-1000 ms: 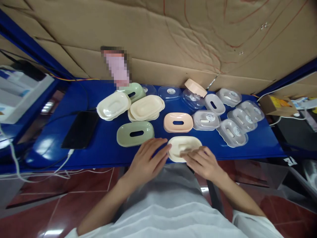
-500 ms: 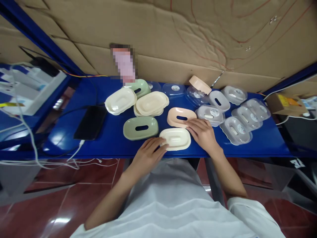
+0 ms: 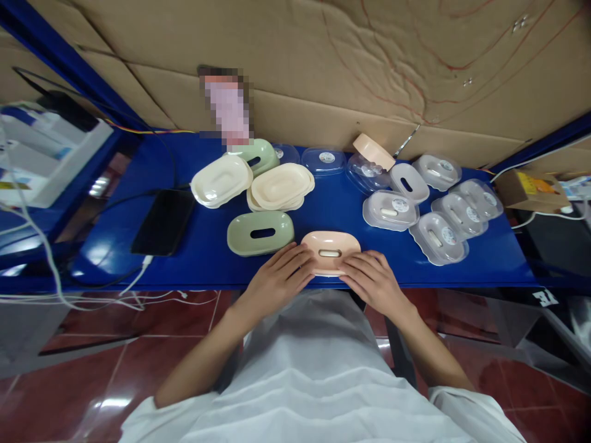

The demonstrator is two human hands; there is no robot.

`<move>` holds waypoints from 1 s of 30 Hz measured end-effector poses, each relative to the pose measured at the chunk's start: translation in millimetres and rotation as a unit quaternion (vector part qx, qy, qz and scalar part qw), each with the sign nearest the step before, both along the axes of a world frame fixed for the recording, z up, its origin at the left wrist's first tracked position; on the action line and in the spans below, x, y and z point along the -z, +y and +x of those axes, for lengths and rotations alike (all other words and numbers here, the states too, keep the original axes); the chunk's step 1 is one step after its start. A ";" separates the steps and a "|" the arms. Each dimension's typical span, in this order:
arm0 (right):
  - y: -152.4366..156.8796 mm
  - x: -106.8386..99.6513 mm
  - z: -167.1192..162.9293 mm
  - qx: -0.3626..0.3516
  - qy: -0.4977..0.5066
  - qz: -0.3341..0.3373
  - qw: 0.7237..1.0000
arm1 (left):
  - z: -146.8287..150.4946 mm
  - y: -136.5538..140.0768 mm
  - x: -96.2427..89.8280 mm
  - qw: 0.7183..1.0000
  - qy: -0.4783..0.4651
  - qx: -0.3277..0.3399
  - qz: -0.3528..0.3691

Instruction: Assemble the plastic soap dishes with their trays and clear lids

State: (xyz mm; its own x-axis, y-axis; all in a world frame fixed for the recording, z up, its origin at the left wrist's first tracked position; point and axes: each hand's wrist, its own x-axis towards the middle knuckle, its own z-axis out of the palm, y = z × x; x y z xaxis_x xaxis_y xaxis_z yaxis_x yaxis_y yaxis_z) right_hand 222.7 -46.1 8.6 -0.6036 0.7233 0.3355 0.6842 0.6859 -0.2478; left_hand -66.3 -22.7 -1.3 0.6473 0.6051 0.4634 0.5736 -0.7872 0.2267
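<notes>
On the near part of the counter [image 3: 492,261], the peach dish [image 3: 330,240] lies right of the nearer green dish [image 3: 240,232]. The left hand [image 3: 278,280] and right hand [image 3: 376,283] have their grip clamped on its two ends; a white bar [image 3: 330,253] shows in its slot.

Left hand [image 3: 277,278] and right hand [image 3: 377,280] slant inward, palms down

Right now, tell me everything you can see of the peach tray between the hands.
The peach tray is a rounded oblong with a slot at its middle, where a pale ridge shows. It looks like smooth, glossy plastic. It lies roughly level near the front edge of the table, its long sides running left to right. The left hand touches its left end, the right hand its right.
</notes>
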 end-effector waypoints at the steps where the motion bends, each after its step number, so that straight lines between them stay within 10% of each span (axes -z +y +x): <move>1: -1.2 2.1 -1.4 0.001 0.000 0.001 1.000 | 0.0 -0.5 1.7 1.000 -0.003 0.003 -0.005; 7: 14.5 -11.1 12.1 -0.028 -0.010 -0.010 1.000 | 0.5 -3.3 7.6 1.000 0.001 0.006 0.016; 13: 114.9 -63.1 8.3 0.052 -0.056 0.012 0.997 | 7.2 -2.8 8.7 0.999 -0.042 -0.002 -0.009; 22: 238.6 -46.9 -99.4 -0.177 -0.153 -0.048 0.971 | 5.5 -4.8 18.1 0.993 -0.104 -0.019 -0.052; 30: 222.1 -84.2 2.7 -0.005 -0.024 0.001 1.000 | 3.5 -3.4 15.9 0.995 -0.093 -0.011 -0.025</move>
